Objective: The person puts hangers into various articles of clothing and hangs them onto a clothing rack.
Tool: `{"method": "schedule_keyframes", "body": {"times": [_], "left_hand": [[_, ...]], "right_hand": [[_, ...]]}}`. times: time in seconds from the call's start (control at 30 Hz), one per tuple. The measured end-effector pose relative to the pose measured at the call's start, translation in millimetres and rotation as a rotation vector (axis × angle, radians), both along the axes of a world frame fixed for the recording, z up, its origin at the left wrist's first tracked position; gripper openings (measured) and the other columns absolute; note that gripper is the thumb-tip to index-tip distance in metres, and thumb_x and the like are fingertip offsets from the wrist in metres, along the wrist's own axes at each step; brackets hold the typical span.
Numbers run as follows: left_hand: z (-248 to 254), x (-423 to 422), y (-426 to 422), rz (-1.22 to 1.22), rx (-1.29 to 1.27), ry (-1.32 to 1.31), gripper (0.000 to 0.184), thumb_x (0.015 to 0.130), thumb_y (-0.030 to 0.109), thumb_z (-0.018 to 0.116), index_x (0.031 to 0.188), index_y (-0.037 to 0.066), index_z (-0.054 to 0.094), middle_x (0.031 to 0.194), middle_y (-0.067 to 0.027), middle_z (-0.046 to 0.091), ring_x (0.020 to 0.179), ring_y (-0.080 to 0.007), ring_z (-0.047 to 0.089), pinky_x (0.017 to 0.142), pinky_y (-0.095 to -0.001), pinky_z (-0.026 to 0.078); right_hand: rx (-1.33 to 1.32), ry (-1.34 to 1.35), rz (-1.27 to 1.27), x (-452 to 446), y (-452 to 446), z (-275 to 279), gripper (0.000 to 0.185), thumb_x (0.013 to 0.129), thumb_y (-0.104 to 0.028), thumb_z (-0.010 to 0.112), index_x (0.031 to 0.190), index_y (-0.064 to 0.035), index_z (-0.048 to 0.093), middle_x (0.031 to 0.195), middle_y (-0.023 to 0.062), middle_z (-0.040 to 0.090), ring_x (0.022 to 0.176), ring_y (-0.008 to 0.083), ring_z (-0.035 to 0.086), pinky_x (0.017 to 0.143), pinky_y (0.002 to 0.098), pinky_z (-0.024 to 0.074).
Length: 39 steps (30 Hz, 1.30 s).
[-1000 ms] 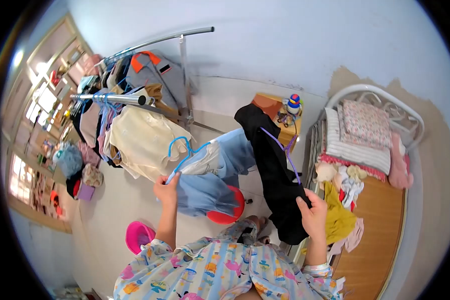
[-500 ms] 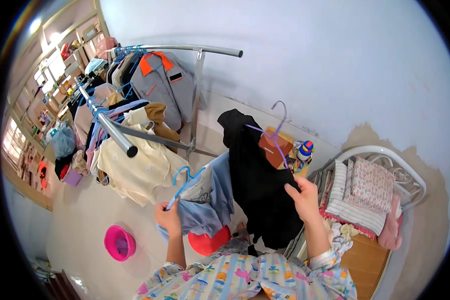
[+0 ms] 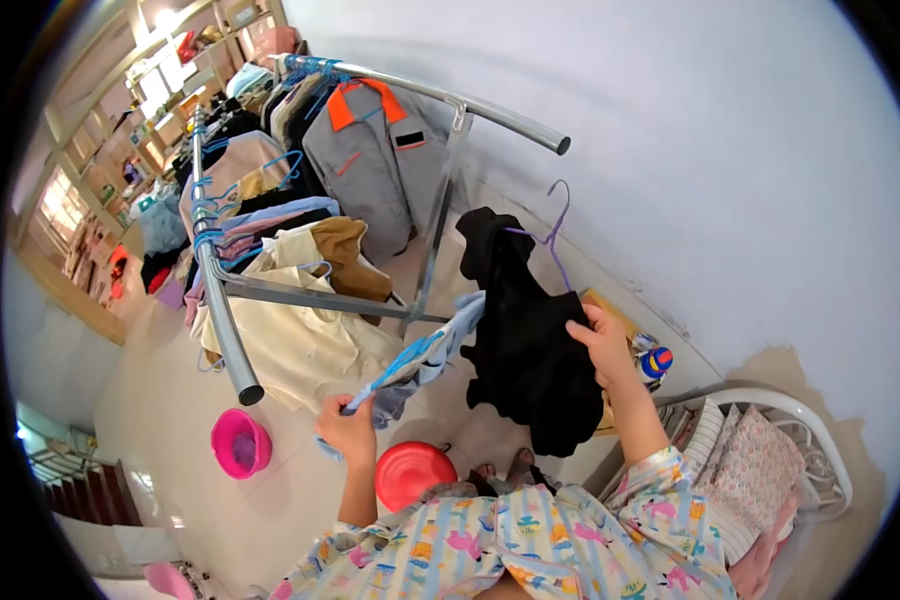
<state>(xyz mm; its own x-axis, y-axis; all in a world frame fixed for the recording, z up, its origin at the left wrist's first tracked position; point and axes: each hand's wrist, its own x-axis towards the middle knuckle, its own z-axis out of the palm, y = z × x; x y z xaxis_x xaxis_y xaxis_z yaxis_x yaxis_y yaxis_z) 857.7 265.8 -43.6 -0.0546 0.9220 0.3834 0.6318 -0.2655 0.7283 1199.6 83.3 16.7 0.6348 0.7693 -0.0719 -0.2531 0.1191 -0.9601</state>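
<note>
Left hand [image 3: 348, 428]: fingers closed on one end of a blue hanger [image 3: 402, 362], held low in front of the body.
Light blue garment [image 3: 457, 330]: with the blue hanger, seen nearly edge-on and reaching toward the black piece; how well it sits on the hanger's shoulders cannot be told.
Right hand [image 3: 602, 345]: thumb and fingers pinching the upper edge of a black garment [image 3: 530, 360], by the lower end of a purple hanger [image 3: 553, 238].
Purple hanger: partly within the black cloth, one arm exposed, its hook upright and caught on nothing.
Near rail [image 3: 232, 345]: clothes on blue hangers along it; a cream garment [image 3: 315, 345] hangs closest to its open end, the tip itself bare.
Far rail [image 3: 500, 118]: a packed row, with a grey jacket with orange collar [image 3: 370, 165] nearest its open end.
Hung and unhung: many pieces are already up on both rails; the two in hand are with hangers but on neither rail.
Floor: a red stool [image 3: 413, 477] before the feet; a pink bucket [image 3: 220, 440] below the near rail's end.
Bed [image 3: 835, 450]: patterned bedding [image 3: 760, 455] stacked beside its curved white end frame.
</note>
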Motion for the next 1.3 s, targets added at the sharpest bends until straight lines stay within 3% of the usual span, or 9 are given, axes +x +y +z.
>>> {"method": "schedule_keyframes", "body": {"times": [0.13, 0.4, 0.7, 0.83, 0.87, 0.9, 1.03, 1.2, 1.3], "left_hand": [[27, 26, -3, 0.021, 0.014, 0.006, 0.027, 0.06, 0.017, 0.084, 0.069, 0.009, 0.059, 0.066, -0.0039, 0.057, 0.068, -0.0233, 0.051, 0.078, -0.0344, 0.036], [70, 96, 5, -0.003, 0.191, 0.13, 0.029, 0.057, 0.014, 0.083, 0.069, 0.01, 0.058, 0.069, -0.0032, 0.056, 0.074, -0.0244, 0.051, 0.078, -0.0348, 0.035], [67, 155, 93, -0.114, 0.085, -0.036, 0.029, 0.057, 0.013, 0.083, 0.07, 0.01, 0.058, 0.069, -0.0032, 0.055, 0.077, -0.0242, 0.05, 0.08, -0.0351, 0.035], [79, 173, 123, -0.186, -0.103, -0.144, 0.029, 0.057, 0.013, 0.084, 0.068, 0.008, 0.057, 0.066, -0.004, 0.055, 0.071, -0.0234, 0.05, 0.072, -0.0348, 0.038], [69, 179, 132, -0.148, 0.099, -0.048, 0.029, 0.056, 0.012, 0.084, 0.066, 0.007, 0.057, 0.062, -0.0054, 0.053, 0.061, -0.0224, 0.05, 0.063, -0.0349, 0.038], [65, 183, 139, -0.177, 0.073, -0.077, 0.029, 0.056, 0.012, 0.084, 0.066, 0.007, 0.057, 0.062, -0.0055, 0.053, 0.061, -0.0223, 0.05, 0.062, -0.035, 0.038], [69, 207, 159, -0.253, -0.029, -0.122, 0.029, 0.056, 0.014, 0.084, 0.066, 0.007, 0.058, 0.064, -0.0046, 0.055, 0.065, -0.023, 0.05, 0.066, -0.035, 0.037], [66, 233, 177, -0.295, -0.013, -0.021, 0.029, 0.056, 0.015, 0.084, 0.066, 0.007, 0.057, 0.066, -0.0045, 0.056, 0.071, -0.0243, 0.05, 0.071, -0.0352, 0.037], [64, 249, 187, -0.324, 0.019, -0.019, 0.03, 0.057, 0.013, 0.084, 0.065, 0.005, 0.057, 0.062, -0.0062, 0.055, 0.063, -0.0225, 0.051, 0.064, -0.0334, 0.039]], "right_hand": [[0.019, 0.086, 0.042, 52, 26, 6, 0.025, 0.087, 0.0, 0.061, 0.111, 0.0063, 0.062, 0.099, 0.0069, 0.068, 0.086, 0.0136, 0.063, 0.08, 0.0273, 0.0504], [0.042, 0.039, 0.182, 156, 94, 6, 0.024, 0.086, -0.001, 0.062, 0.109, 0.005, 0.064, 0.097, 0.0063, 0.068, 0.085, 0.0138, 0.063, 0.079, 0.0273, 0.0505], [-0.093, -0.447, 0.448, 257, 255, 81, 0.028, 0.087, -0.005, 0.062, 0.114, 0.0017, 0.065, 0.101, 0.0025, 0.067, 0.089, 0.0102, 0.061, 0.084, 0.0264, 0.0478], [0.034, -0.53, 0.695, 287, 331, 106, 0.031, 0.088, -0.007, 0.061, 0.118, -0.0001, 0.064, 0.109, 0.004, 0.067, 0.097, 0.0121, 0.06, 0.089, 0.0282, 0.0464], [0.014, -0.598, 0.699, 293, 348, 106, 0.03, 0.089, -0.008, 0.061, 0.117, 0.0006, 0.064, 0.109, 0.0044, 0.067, 0.098, 0.0126, 0.06, 0.089, 0.0284, 0.0464], [-0.01, -0.662, 0.702, 297, 363, 105, 0.03, 0.089, -0.008, 0.06, 0.117, 0.0013, 0.063, 0.108, 0.0048, 0.067, 0.098, 0.0131, 0.06, 0.089, 0.0286, 0.0464], [-0.148, -0.938, 0.655, 311, 409, 79, 0.031, 0.09, -0.012, 0.061, 0.119, -0.0004, 0.062, 0.108, 0.0051, 0.068, 0.099, 0.0134, 0.059, 0.09, 0.0308, 0.0464], [-0.026, -1.244, 0.313, 330, 460, 9, 0.028, 0.085, -0.011, 0.061, 0.112, -0.007, 0.065, 0.108, 0.016, 0.066, 0.103, 0.0369, 0.06, 0.091, 0.0412, 0.047], [0.036, -1.335, 0.07, 314, 452, 1, 0.03, 0.086, -0.013, 0.061, 0.115, -0.0069, 0.063, 0.11, 0.0158, 0.066, 0.105, 0.0359, 0.059, 0.093, 0.043, 0.0461]]}}
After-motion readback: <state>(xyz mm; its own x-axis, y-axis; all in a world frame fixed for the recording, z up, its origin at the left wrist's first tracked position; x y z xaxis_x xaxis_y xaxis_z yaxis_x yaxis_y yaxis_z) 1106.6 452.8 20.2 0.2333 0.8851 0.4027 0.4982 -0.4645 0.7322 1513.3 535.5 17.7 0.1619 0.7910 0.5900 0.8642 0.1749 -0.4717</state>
